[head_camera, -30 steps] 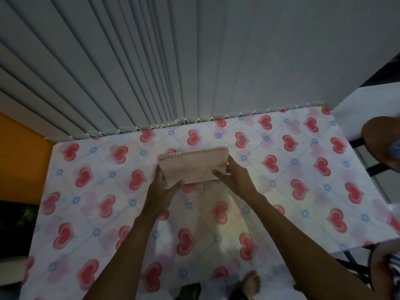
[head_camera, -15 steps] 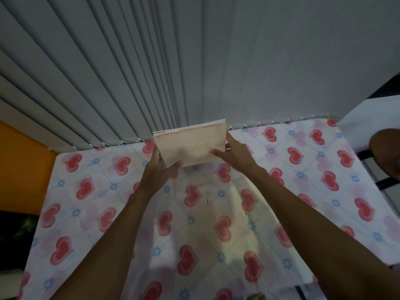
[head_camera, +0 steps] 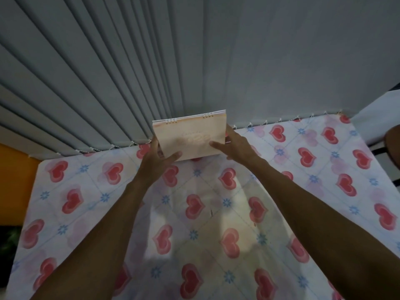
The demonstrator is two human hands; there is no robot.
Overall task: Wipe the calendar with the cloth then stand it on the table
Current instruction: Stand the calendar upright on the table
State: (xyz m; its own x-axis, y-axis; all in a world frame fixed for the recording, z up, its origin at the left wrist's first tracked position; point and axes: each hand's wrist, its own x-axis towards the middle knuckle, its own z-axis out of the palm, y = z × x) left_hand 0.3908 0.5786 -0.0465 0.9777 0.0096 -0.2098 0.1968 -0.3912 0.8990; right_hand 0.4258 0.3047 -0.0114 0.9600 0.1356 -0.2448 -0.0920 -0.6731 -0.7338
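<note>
A pale peach desk calendar point(head_camera: 190, 135) with a white spiral binding along its top edge is upright at the far edge of the table point(head_camera: 91, 191), close to the grey blinds. My left hand point(head_camera: 157, 158) grips its lower left corner, thumb across the front. My right hand point(head_camera: 234, 146) holds its right side, thumb on the front cover. Faint lettering shows on the cover. Whether its base touches the table is hidden by my hands. No cloth is in view.
The table wears a white cloth printed with red hearts and blue flowers. Grey vertical blinds point(head_camera: 151, 61) hang right behind it. An orange wall point(head_camera: 15, 180) is at the left, and a dark round object point(head_camera: 394, 146) at the right edge.
Both hands carried the calendar away from me, from the table's middle to its far edge by the blinds, and tilted it more upright.
</note>
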